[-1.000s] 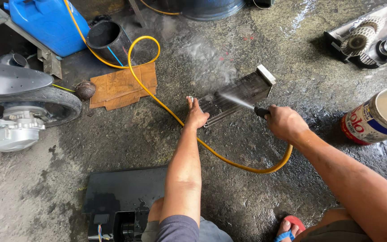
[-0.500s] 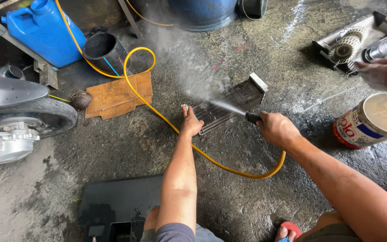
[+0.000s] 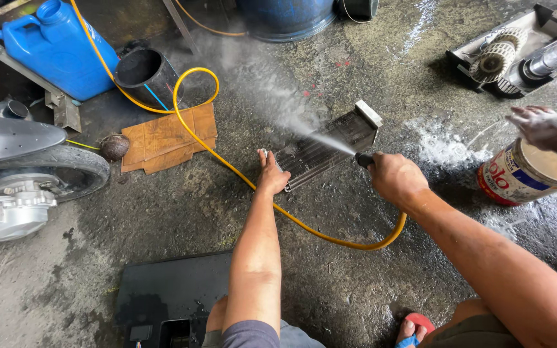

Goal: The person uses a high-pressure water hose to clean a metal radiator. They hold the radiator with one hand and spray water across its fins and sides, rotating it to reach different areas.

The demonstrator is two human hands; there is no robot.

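Observation:
A finned metal coil [image 3: 327, 149] lies on the wet concrete floor. My left hand [image 3: 271, 175] presses on its near left end. My right hand [image 3: 394, 178] grips a black spray nozzle [image 3: 363, 158] on a yellow hose [image 3: 240, 174], and a jet of water hits the coil and throws mist up and left. The hose loops under my right arm and runs back to the upper left.
Another person's soapy hand [image 3: 543, 127] hovers over a white can [image 3: 521, 174] at right. A blower wheel in a housing [image 3: 517, 55] lies top right. Blue jug [image 3: 53, 46], black pipe [image 3: 144, 75], cardboard [image 3: 166, 137], motorcycle wheel [image 3: 40, 173] at left; black panel [image 3: 169, 299] near me.
The view has shifted slightly. The other person's hand has moved down from the upper right to above the can. My hands stay on the coil and nozzle, still spraying.

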